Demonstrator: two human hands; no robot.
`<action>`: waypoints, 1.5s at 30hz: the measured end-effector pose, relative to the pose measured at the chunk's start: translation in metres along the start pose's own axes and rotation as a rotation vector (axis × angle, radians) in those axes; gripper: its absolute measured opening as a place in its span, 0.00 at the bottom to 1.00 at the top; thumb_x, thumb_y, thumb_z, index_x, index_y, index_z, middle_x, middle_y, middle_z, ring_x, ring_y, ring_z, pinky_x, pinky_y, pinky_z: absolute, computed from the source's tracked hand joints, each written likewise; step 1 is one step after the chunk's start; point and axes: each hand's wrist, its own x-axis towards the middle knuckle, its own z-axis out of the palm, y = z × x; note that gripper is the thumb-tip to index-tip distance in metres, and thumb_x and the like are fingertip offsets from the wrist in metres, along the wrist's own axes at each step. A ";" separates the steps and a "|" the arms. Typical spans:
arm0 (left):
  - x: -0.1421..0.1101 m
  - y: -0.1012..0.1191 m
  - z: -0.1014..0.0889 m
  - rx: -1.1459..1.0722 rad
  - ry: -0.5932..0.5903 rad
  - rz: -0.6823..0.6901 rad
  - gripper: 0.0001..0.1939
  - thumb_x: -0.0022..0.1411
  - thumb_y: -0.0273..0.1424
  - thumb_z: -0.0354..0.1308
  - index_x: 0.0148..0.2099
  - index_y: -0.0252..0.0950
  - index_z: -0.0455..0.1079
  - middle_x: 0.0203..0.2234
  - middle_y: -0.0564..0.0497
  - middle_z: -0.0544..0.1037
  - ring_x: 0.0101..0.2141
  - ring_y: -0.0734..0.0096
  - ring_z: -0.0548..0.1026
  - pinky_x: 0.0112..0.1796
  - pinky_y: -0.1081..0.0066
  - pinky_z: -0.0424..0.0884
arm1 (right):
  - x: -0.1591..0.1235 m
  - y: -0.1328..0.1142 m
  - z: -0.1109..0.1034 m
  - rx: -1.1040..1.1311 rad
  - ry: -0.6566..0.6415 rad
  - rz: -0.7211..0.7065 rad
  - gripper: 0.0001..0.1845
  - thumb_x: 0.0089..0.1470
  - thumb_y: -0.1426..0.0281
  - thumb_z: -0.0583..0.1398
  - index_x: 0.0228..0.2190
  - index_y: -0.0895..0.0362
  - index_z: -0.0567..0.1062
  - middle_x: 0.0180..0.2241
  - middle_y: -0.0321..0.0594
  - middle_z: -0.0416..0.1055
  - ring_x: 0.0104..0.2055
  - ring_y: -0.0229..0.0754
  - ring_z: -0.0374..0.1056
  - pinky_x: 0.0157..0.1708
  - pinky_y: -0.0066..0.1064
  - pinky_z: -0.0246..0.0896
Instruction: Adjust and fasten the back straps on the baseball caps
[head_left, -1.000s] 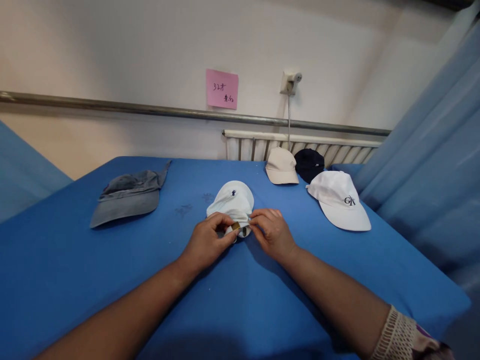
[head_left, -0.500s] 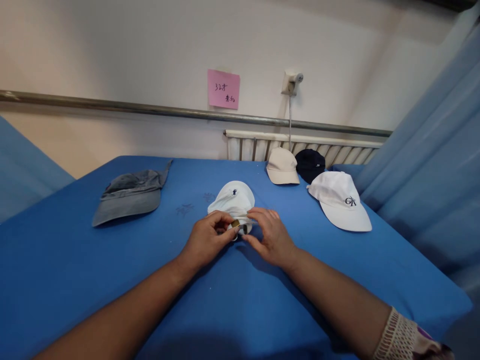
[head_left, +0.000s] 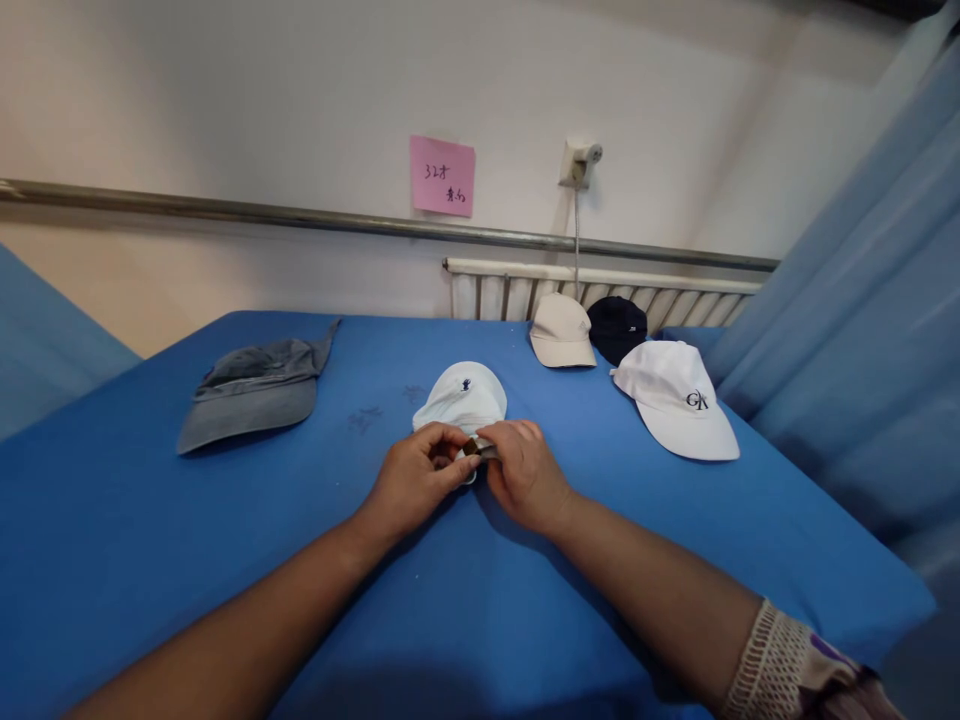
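A white baseball cap point(head_left: 459, 405) with a small dark emblem lies in the middle of the blue-covered bed, its strap end toward me. My left hand point(head_left: 420, 475) is closed, thumb and fingers pinching the cap's strap beside a brass-coloured buckle point(head_left: 471, 447). From the other side my right hand point(head_left: 529, 475) is closed too, fingertips pinching the strap close to the buckle. Fingers partly hide the strap and the rear of the cap.
On the left lies a grey cap point(head_left: 251, 395). A beige cap point(head_left: 561, 332), a navy cap point(head_left: 617, 328) and a white lettered cap point(head_left: 679, 400) sit at the right. Behind the bed point(head_left: 187, 560) are a radiator point(head_left: 510, 290) and a metal rail point(head_left: 300, 215). Blue curtains point(head_left: 847, 300) hang alongside.
My right hand has moved slightly left, and its fingers, apart before, have closed on the strap by the buckle. The left hand keeps its pinch. The view has shifted slightly.
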 end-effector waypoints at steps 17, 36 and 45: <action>-0.009 0.000 -0.003 0.543 0.056 0.365 0.11 0.63 0.35 0.58 0.47 0.38 0.68 0.36 0.49 0.76 0.38 0.63 0.74 0.41 0.66 0.69 | -0.007 0.009 -0.004 0.183 0.029 -0.036 0.16 0.60 0.74 0.54 0.51 0.54 0.65 0.48 0.48 0.71 0.51 0.47 0.67 0.50 0.43 0.64; -0.008 -0.002 -0.009 0.505 -0.026 0.399 0.11 0.63 0.34 0.57 0.48 0.40 0.70 0.38 0.50 0.78 0.39 0.63 0.74 0.42 0.66 0.68 | -0.005 0.013 -0.015 0.318 -0.006 -0.013 0.12 0.61 0.71 0.56 0.47 0.53 0.68 0.46 0.46 0.73 0.53 0.45 0.67 0.52 0.42 0.65; -0.007 -0.004 -0.006 0.539 -0.081 0.417 0.11 0.61 0.31 0.60 0.47 0.40 0.69 0.37 0.51 0.77 0.38 0.63 0.73 0.42 0.66 0.68 | -0.002 0.015 -0.008 0.221 0.027 -0.034 0.07 0.61 0.75 0.56 0.39 0.54 0.71 0.42 0.42 0.76 0.46 0.42 0.72 0.46 0.38 0.64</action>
